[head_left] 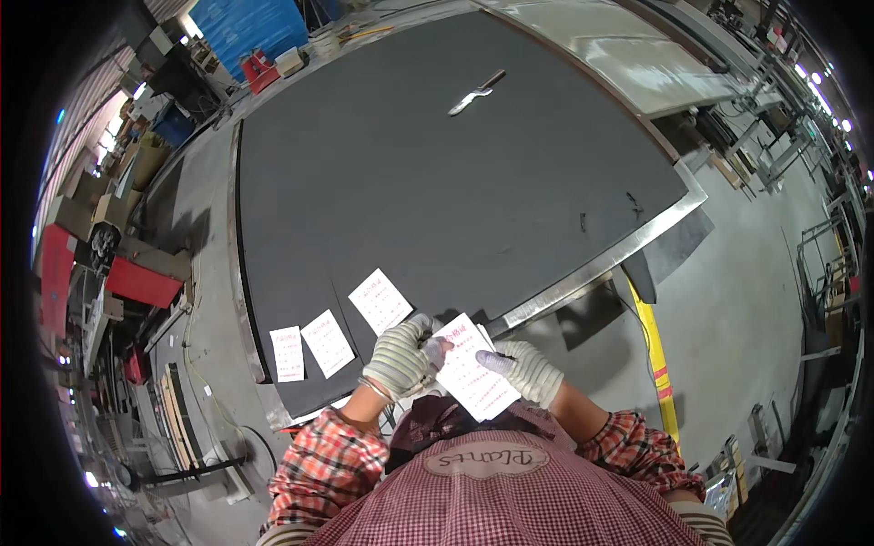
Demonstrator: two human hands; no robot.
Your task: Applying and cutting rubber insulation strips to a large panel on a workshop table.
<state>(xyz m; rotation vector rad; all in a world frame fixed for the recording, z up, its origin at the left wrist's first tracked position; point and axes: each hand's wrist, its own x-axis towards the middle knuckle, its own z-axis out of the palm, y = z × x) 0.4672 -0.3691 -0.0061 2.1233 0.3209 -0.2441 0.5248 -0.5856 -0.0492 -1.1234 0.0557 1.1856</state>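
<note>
In front of my apron I hold a small stack of white cards [475, 387] with red print, tilted over the table's near edge. My left hand [401, 357], in a striped knit glove, grips the stack's left side with thumb and fingers. On the right side, my gloved right hand [525, 369] pinches the same stack, its thumb lying across the top card. Three single cards lie on the dark table to the left: one upright card [288, 354], a tilted card [328, 344] beside it, and another card [381, 301] nearest my left hand.
A dark mat [410, 164] covers the wide metal-edged table. Toward its far side lies a knife [476, 93] with a dark handle. Dark scraps [635, 202] rest near the right edge. A yellow strip [654, 355] runs along the floor at right; red boxes [144, 281] stand at left.
</note>
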